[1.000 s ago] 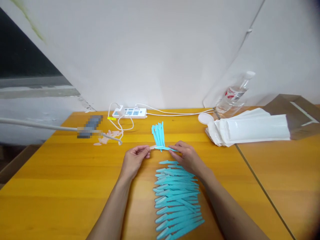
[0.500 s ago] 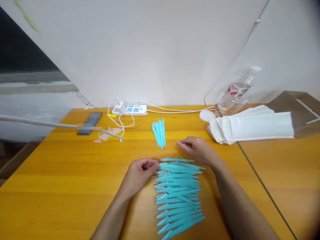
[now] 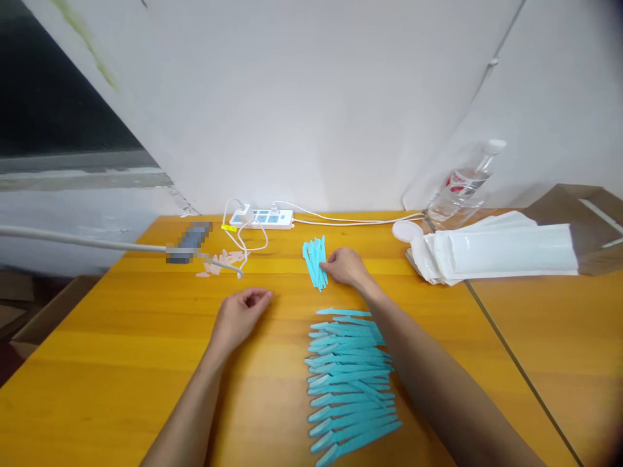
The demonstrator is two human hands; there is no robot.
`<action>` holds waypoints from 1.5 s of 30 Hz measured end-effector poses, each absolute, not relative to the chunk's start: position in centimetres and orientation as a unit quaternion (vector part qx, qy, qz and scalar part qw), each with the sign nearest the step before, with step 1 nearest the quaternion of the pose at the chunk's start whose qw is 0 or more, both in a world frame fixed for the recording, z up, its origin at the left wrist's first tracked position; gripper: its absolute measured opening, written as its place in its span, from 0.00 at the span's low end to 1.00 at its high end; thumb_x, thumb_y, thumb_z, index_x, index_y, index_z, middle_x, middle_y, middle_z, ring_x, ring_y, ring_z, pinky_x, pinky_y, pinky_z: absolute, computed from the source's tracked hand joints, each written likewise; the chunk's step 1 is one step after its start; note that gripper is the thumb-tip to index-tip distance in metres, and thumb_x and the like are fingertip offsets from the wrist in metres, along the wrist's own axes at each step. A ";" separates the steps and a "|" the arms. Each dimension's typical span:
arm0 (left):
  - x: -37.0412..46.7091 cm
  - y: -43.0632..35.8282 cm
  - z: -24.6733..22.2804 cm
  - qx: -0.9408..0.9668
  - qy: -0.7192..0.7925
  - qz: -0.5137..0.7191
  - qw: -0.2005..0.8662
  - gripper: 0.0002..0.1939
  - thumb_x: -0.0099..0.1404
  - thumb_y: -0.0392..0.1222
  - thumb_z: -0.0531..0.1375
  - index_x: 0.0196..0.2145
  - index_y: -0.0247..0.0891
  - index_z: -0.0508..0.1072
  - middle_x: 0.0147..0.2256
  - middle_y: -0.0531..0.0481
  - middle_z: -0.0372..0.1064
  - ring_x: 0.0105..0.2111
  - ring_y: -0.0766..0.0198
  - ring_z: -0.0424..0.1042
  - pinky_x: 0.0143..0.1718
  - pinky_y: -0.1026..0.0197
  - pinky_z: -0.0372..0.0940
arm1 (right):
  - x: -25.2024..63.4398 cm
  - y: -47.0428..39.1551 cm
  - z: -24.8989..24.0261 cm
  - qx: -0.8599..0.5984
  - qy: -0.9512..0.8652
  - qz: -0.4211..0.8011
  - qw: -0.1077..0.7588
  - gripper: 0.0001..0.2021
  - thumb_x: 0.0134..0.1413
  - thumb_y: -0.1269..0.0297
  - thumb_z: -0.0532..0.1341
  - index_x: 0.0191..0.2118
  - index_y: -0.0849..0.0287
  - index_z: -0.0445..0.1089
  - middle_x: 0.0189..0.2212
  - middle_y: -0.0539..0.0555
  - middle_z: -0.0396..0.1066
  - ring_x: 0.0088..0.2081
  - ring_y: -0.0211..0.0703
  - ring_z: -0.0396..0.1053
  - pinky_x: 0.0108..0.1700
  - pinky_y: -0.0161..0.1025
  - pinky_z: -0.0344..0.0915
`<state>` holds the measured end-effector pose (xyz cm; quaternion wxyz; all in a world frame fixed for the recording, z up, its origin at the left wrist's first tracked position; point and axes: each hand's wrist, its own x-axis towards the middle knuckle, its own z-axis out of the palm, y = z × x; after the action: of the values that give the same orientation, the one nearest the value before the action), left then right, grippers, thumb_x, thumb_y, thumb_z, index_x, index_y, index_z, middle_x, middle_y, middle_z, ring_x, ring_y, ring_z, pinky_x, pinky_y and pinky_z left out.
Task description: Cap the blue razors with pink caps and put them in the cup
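Observation:
Several slim light-blue sticks point(image 3: 350, 373) lie side by side in a long column on the wooden table, their wider ends to the left. Behind them is a smaller bundle of the same blue sticks point(image 3: 315, 263), pointing away from me. My right hand point(image 3: 344, 266) touches the right side of that bundle, fingers pinched together at one stick; its forearm covers the right ends of some column sticks. Left of both groups, my left hand point(image 3: 243, 312) hovers low over the table with thumb and fingertips pressed together and nothing visible between them.
A white power strip point(image 3: 267, 219) with cables lies by the wall. Small pinkish pieces point(image 3: 221, 261) and a blurred dark object point(image 3: 189, 242) are at the left. White packets point(image 3: 511, 250), a round lid point(image 3: 407, 231), a clear bottle point(image 3: 462, 185) and a cardboard box point(image 3: 579, 214) stand at the right.
My right hand has moved left and away from me to the small bundle. My left hand has left the column's edge and moved left. The view has shifted slightly.

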<state>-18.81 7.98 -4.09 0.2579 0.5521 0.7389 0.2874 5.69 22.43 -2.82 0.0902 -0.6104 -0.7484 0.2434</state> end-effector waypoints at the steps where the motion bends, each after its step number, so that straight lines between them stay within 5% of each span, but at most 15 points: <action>1: -20.1 9.3 -4.3 0.566 0.757 0.260 0.198 0.20 0.64 0.57 0.58 0.38 0.37 0.79 0.30 0.48 0.76 0.30 0.60 0.72 0.31 0.63 0.62 | 5.5 22.5 -2.9 -0.612 -0.746 0.246 0.089 0.17 0.55 0.55 0.60 0.24 0.61 0.77 0.25 0.61 0.77 0.31 0.47 0.75 0.31 0.35 0.59; 6: -23.4 15.0 -4.8 0.593 0.781 0.191 0.027 0.18 0.66 0.47 0.54 0.47 0.39 0.78 0.46 0.39 0.74 0.45 0.47 0.72 0.47 0.51 0.63 | 4.4 22.4 -3.1 -0.626 -0.735 0.243 0.097 0.20 0.52 0.48 0.61 0.29 0.62 0.77 0.30 0.63 0.78 0.34 0.51 0.75 0.31 0.37 0.59; 11: -24.1 17.3 -4.7 0.605 0.788 0.090 -0.066 0.20 0.68 0.47 0.50 0.41 0.38 0.80 0.43 0.36 0.72 0.44 0.44 0.71 0.46 0.46 0.62 | 3.7 22.5 -3.5 -0.618 -0.732 0.266 0.109 0.10 0.49 0.59 0.62 0.29 0.60 0.76 0.30 0.60 0.78 0.34 0.48 0.75 0.32 0.36 0.59; 16: -24.1 16.8 -4.4 0.631 0.767 0.114 0.001 0.17 0.67 0.47 0.52 0.38 0.37 0.78 0.42 0.36 0.74 0.48 0.43 0.70 0.48 0.47 0.62 | 5.1 22.2 -3.1 -0.600 -0.725 0.306 0.145 0.06 0.49 0.64 0.61 0.27 0.60 0.74 0.28 0.56 0.77 0.32 0.44 0.73 0.32 0.35 0.58; 19: -22.6 15.3 -4.3 0.649 0.743 0.147 0.071 0.17 0.68 0.49 0.53 0.44 0.38 0.76 0.38 0.41 0.76 0.41 0.52 0.74 0.43 0.54 0.66 | 7.3 21.3 -2.4 -0.575 -0.725 0.336 0.173 0.06 0.52 0.64 0.59 0.31 0.59 0.72 0.30 0.55 0.77 0.33 0.42 0.72 0.33 0.34 0.59; 22: -19.6 13.4 -3.7 0.601 0.679 0.285 0.311 0.24 0.68 0.54 0.55 0.55 0.36 0.70 0.33 0.47 0.76 0.29 0.61 0.74 0.34 0.59 0.69 | 9.7 19.9 -2.2 -0.530 -0.721 0.410 0.178 0.08 0.59 0.62 0.55 0.34 0.59 0.68 0.28 0.52 0.75 0.29 0.38 0.70 0.30 0.32 0.60; 26: -15.1 12.0 -3.1 0.402 0.576 0.461 0.542 0.23 0.57 0.52 0.68 0.44 0.34 0.75 0.36 0.46 0.77 0.30 0.66 0.74 0.36 0.62 0.71 | 12.1 18.2 -3.1 -0.432 -0.643 0.594 0.219 0.12 0.61 0.54 0.56 0.38 0.59 0.64 0.25 0.48 0.67 0.25 0.34 0.64 0.28 0.31 0.60; 31: -12.1 11.9 -4.3 0.259 0.562 0.566 0.544 0.22 0.48 0.47 0.74 0.37 0.32 0.78 0.35 0.45 0.79 0.32 0.67 0.75 0.38 0.65 0.71 | 12.7 17.1 -4.2 -0.404 -0.631 0.621 0.229 0.15 0.59 0.51 0.60 0.38 0.60 0.67 0.26 0.46 0.63 0.26 0.33 0.58 0.27 0.31 0.55; 38: -12.7 11.9 -6.1 0.345 0.574 0.535 0.515 0.19 0.55 0.50 0.71 0.38 0.33 0.80 0.31 0.47 0.78 0.29 0.67 0.73 0.36 0.64 0.70 | 12.7 17.1 -4.3 -0.401 -0.625 0.629 0.228 0.16 0.60 0.50 0.59 0.39 0.60 0.66 0.27 0.46 0.61 0.27 0.33 0.56 0.29 0.31 0.54; 45: -13.9 11.9 -5.9 0.423 0.566 0.484 0.516 0.22 0.59 0.52 0.67 0.47 0.35 0.78 0.38 0.45 0.78 0.35 0.64 0.73 0.44 0.60 0.67 | 13.0 17.0 -4.2 -0.404 -0.644 0.614 0.210 0.18 0.60 0.46 0.58 0.39 0.59 0.66 0.26 0.44 0.56 0.25 0.33 0.52 0.26 0.31 0.51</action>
<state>-13.89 11.88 -5.86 0.5165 0.4233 0.5659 0.4835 12.98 17.02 -4.21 0.2102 -0.4042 -0.6444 0.6141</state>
